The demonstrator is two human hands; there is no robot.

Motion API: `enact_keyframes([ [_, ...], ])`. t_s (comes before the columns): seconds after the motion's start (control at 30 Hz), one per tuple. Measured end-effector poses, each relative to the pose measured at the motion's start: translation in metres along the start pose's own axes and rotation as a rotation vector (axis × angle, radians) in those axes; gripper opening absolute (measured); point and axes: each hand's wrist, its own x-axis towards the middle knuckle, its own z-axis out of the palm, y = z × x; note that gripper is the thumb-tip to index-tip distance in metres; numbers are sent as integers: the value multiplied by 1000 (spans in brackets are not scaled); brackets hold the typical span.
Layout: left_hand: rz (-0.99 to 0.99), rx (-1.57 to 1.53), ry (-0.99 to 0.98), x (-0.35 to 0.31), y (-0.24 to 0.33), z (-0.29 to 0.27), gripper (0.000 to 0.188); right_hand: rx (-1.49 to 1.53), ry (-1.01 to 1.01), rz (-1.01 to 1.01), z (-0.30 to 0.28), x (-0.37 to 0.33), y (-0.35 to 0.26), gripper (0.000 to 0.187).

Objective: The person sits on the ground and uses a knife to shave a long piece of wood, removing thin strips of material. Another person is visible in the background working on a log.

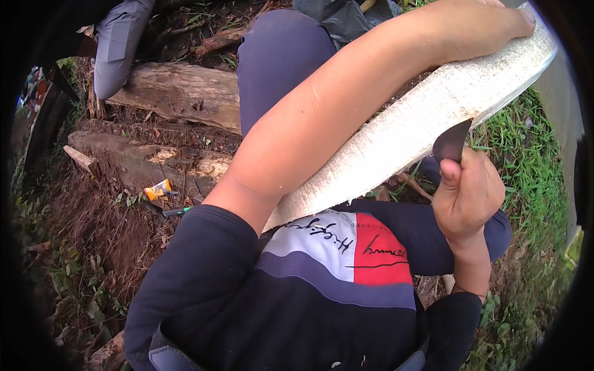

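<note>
The head view shows two bare hands well apart from each other at a long pale board (427, 117), which slants from the wearer's belly up to the upper right corner. The left hand (486, 31) lies over the far end of the board, its arm crossing above the board's left side. Its thumb is stretched along the top surface; the other fingers are largely hidden or cut off by the upper edge, so I cannot tell how firmly they grip.

The right hand (467, 195) is closed in a fist, fingers curled tight and thumb raised against the base of a dark blade (452, 142). The blade points upward at the board's right edge and overlaps it from here; whether it actually touches the wood is hard to say. The handle is hidden inside the fist.

The board's near end meets the black shirt (334, 321), between the wearer's spread knees. To the left lie a weathered log (179, 93) and a small yellow wrapper (159, 188). Green grass (526, 161) grows to the right, and another person's grey trouser leg (120, 49) shows at upper left.
</note>
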Motion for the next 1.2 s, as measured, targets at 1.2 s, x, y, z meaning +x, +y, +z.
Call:
enact_keyframes([
  [1.2, -73, 2, 86, 17, -13, -3, 48, 2, -15, 59, 8, -2, -9, 24],
])
